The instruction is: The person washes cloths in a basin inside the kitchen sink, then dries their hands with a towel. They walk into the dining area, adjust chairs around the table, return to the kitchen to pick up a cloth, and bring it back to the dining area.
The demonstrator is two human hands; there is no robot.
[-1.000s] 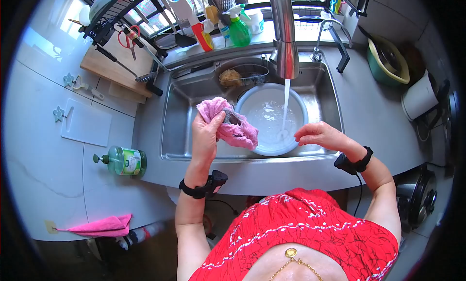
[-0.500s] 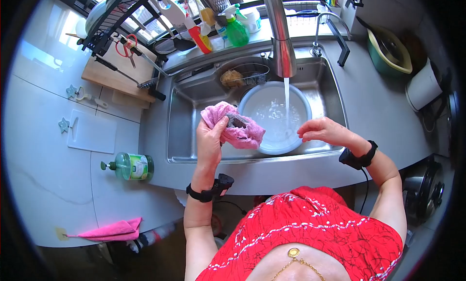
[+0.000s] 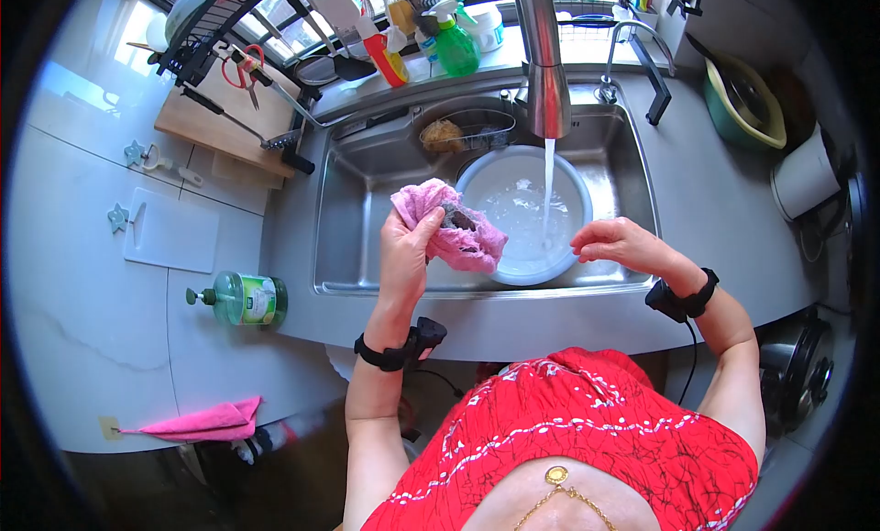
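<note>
1. Left hand (image 3: 403, 256) has a decent pinch on a bunched-up pink cloth (image 3: 451, 245), thumb pressed on top. The fingers are mostly tucked underneath, so I can't tell how they're placed.
2. That cloth is up over the sink (image 3: 357, 201), and from this angle it covers a bit of the left edge of the basin (image 3: 527, 279). There's a dark grey patch in the middle of it; can't tell if that's part of the cloth or something bundled in.
3. Right hand (image 3: 623, 247) isn't holding anything. Fingers are loosely bent with a bit of a gap to the thumb, just by the right side of the basin. Can't say if the fingertips touch the rim.
4. Tap (image 3: 547, 100) is running, and the water (image 3: 548, 182) drops straight into the basin and ripples on top.
5. Back of the sink: a wire basket (image 3: 477, 146) with a tan scrubber (image 3: 442, 135) in it.
6. Left of the sink there's a green soap bottle (image 3: 243, 299) lying pump-left in this view, plus a white board (image 3: 170, 233) and a wooden board (image 3: 211, 123) further up.
7. Oh, and another bright pink towel (image 3: 211, 423) sits down at the lower left.
</note>
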